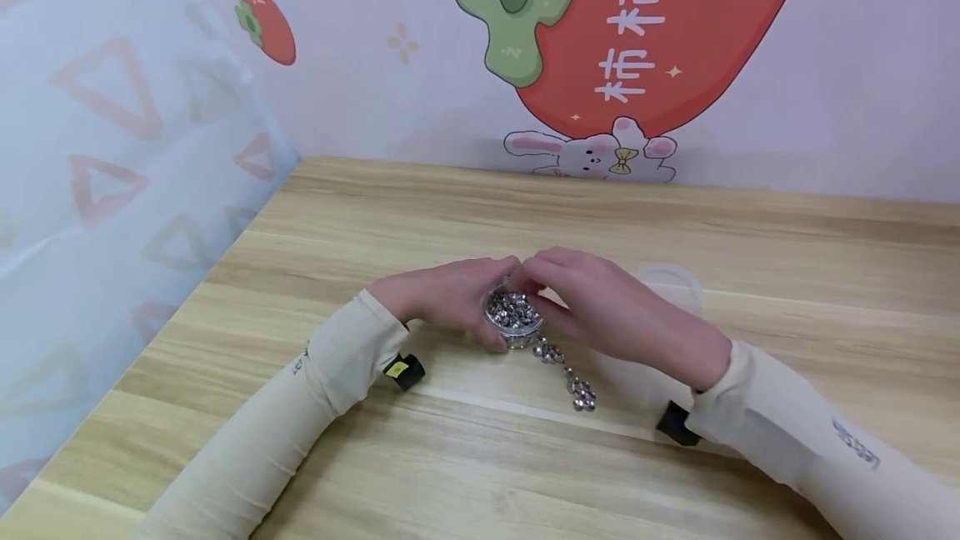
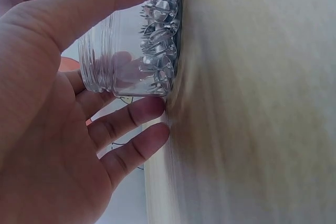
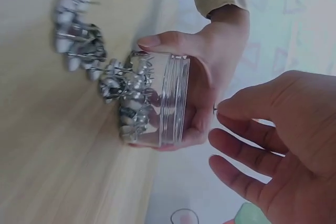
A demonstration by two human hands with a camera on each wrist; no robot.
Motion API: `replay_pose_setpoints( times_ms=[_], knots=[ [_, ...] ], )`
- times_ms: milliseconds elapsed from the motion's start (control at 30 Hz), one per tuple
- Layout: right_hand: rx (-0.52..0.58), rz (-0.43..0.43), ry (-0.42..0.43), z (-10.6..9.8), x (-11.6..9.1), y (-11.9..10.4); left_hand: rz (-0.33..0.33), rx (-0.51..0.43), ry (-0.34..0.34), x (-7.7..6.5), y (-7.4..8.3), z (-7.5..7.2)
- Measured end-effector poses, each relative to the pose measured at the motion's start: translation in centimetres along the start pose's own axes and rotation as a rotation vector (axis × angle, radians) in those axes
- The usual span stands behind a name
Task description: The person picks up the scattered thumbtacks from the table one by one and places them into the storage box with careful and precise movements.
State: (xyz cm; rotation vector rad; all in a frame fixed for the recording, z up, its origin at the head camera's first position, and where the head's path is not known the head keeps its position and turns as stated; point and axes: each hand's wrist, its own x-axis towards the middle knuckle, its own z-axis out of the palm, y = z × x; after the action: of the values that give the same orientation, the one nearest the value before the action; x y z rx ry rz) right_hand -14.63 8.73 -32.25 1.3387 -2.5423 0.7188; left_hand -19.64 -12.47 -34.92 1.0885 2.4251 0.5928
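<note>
Reaching in from the near side, cream sleeves [image 1: 285, 419] cover both forearms, dark print on each. Black devices [image 1: 408, 372] under both wrists, yellow label on the left one. Loose tacks [image 1: 583, 394], silver, some pin-up, straggle between the wrists, just beside the jar on its near side. Clear jar [image 3: 176, 98] sits between the hands, mouth uncovered, base down, more silver tacks [image 1: 513, 311] inside, low down. Left hand [image 1: 457, 298] clamped round jar, thumb near side, fingers far side. Right hand [image 1: 607, 307] just above the rim, thumb and forefinger pinching a single tack [image 3: 216, 109], only pin tip showing. Hands close together, can't tell if touching. Clear round disc [image 1: 677, 280] just beyond right hand, partly hidden by it. Wooden table [image 1: 480, 482] under both hands; well past them, pale backdrop [image 1: 862, 90] with red fruit [image 1: 712, 40] and white rabbit [image 1: 588, 157]
</note>
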Motion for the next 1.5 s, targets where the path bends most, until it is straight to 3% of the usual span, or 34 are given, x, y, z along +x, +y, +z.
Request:
replay_pose_setpoints(
  times_ms=[200,433,533,867,1133,1500],
  knots=[
    [0.028,0.010,0.008,0.3,0.9,0.3,0.079,-0.020,-0.001,0.5,0.0,0.1],
    [-0.063,0.059,-0.038,-0.2,0.7,0.5,-0.014,0.015,-0.003,0.5,0.2,0.1],
    [-0.081,0.086,-0.061,-0.1,0.6,0.4,-0.021,0.001,-0.011,0.5,0.2,0.1],
    [-0.094,0.057,-0.074,0.0,0.1,0.1,-0.028,0.005,-0.016,0.5,0.2,0.0],
    [-0.121,0.076,-0.134,-1.0,-2.8,-0.9,-0.042,-0.010,-0.007,0.3,0.1,0.0],
    [-0.153,0.064,-0.143,-1.9,-7.5,-1.7,-0.060,-0.045,-0.001,0.5,0.1,0.3]
  ],
)
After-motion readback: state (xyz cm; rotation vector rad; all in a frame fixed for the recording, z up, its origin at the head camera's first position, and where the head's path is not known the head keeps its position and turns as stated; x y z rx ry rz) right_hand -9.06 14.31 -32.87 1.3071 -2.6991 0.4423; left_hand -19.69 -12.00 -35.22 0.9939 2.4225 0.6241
